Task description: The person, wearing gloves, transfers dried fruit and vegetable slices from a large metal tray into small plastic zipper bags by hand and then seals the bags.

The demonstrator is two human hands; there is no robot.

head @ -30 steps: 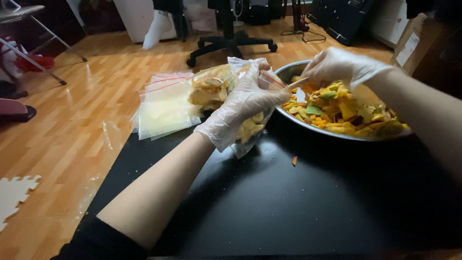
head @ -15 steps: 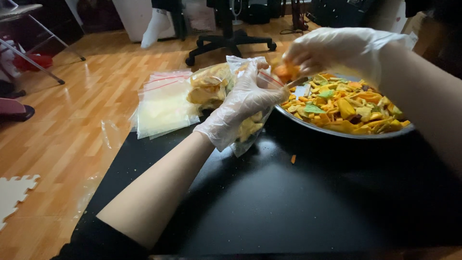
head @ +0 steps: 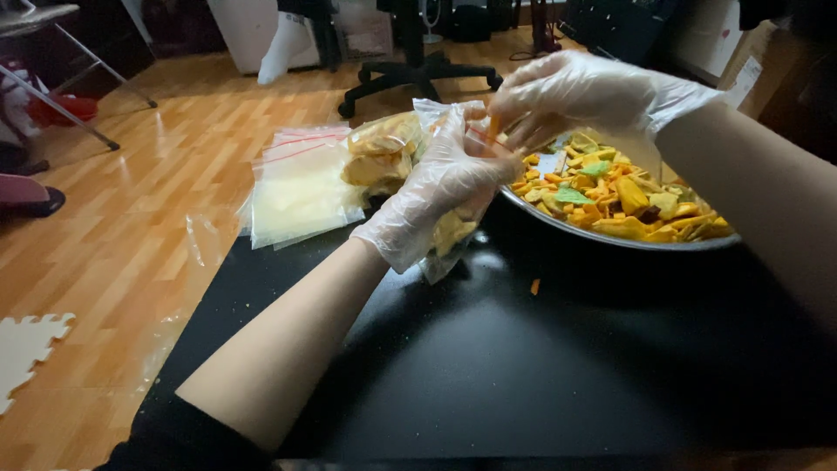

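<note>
We clasp a small clear plastic bag [head: 449, 231] in our left hand [head: 436, 196], fingers curled round its upper part so the mouth stays propped open beside the bowl's rim. Our right hand [head: 575, 96] pinches orange chips [head: 493, 128] right at that opening, close enough that little should spill. Both hands wear thin, crinkly see-through gloves. The wide metal bowl [head: 610, 237] holds a heap of dry, angular orange, yellow and green pieces. Behind lie a filled bag [head: 379, 153] and flat zip pouches [head: 301, 187] on the glossy black table [head: 523, 366].
</note>
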